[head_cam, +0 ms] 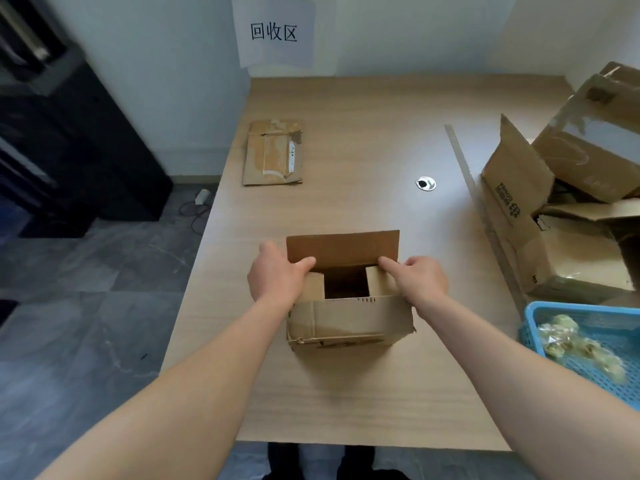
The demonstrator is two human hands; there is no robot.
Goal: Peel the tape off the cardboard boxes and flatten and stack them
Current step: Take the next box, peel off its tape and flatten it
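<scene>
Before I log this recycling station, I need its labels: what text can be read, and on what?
"回收区": paper sign on the wall.
Print on right-hand box flap: blurred, unreadable.
Label on flattened box: too small.
Marks on held box: unreadable.

Matt cardboard box [349, 320] — wood-grain table [363, 140]

I read 回收区 on the white sheet [273, 31] on the wall [415, 29]. Dark print on the right box [512, 199] is too blurred for me to read.
</scene>
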